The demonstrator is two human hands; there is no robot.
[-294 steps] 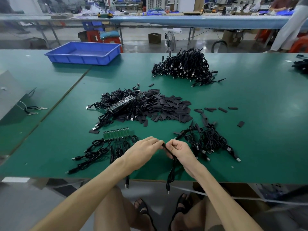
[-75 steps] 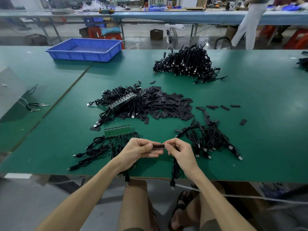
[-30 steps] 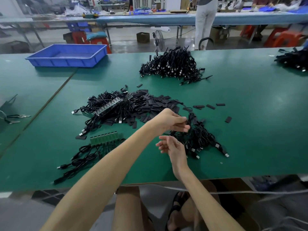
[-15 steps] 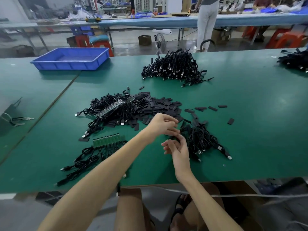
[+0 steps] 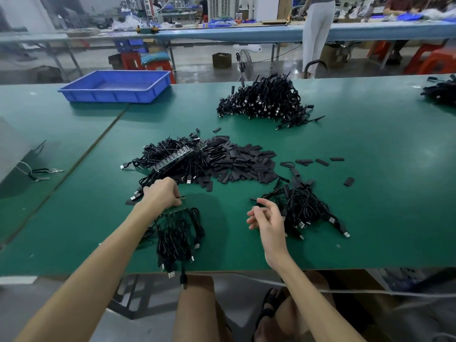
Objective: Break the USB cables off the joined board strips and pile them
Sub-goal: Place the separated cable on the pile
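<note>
At the bottom of the frame are the person's bare knees point(image 5: 197, 312) and a dark sandal point(image 5: 269, 307), below the near edge of the green desk point(image 5: 382, 206).

Just above that edge, left of centre, a bundle of black USB cables point(image 5: 177, 235) lies fanned toward the person, and a few plugs hang over the edge. The cables are joined at their far ends to a green board strip point(image 5: 182, 205). The left hand point(image 5: 161, 193) lies over the strip's left part with its fingers curled down onto it, gripping it.

The right hand point(image 5: 266, 215) is right of centre and above the desk. Its fingers are loosely spread and slightly bent, and it holds nothing. Just to its right lies a small tangle of loose cables point(image 5: 306, 208), some with silver plugs pointing toward the lower right.

Beyond the hands, in the middle of the frame, a heap of cables point(image 5: 160, 156) has another board strip point(image 5: 172, 161) lying across it. A spread of small flat black pieces point(image 5: 244, 161) touches this heap on the right, and a few stray pieces point(image 5: 322, 161) are scattered further right.

Further back, above centre, sits a tall pile of cables point(image 5: 264, 102). A shallow blue tray point(image 5: 116, 95) stands at the upper left, and another dark pile point(image 5: 441, 92) is cut off by the right edge.

Past the desk, along the top of the frame, runs a long blue bench point(image 5: 222, 34). A person in pale trousers point(image 5: 317, 33) stands at it.
</note>
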